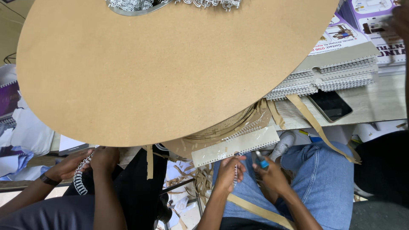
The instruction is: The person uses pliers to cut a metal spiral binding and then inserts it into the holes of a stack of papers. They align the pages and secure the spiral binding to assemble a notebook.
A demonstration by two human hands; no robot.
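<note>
Silver wire binding comb (235,175), short length, pinched between thumb and fingertips of the left hand (230,170), hanging just below the punched edge of a pale plastic-covered sheet (235,147) directly above that hand. Whether already threaded through the holes: cannot tell. Right hand (272,178) closed around a small blue-handled cutter (260,161), tip up and angled toward the left fingers, close beside them. Under both hands, blue jeans and a brown paper strip (255,209). Above and beyond the hands, a big brown cardboard spool disc (149,76); up and to the right of the right hand, a stack of wire-bound pads (336,70) and a dark phone (330,105). Well to the left of the left hand, a co-worker's hands (85,164) gripping a coil of the same wire (79,181).

Likely trouble: cutter tip so near the left fingertips, so a slip could nick them; light pinch on springy wire, so the comb could twist free or bend out of line with the holes; any offcut easily lost among the paper scraps below.
</note>
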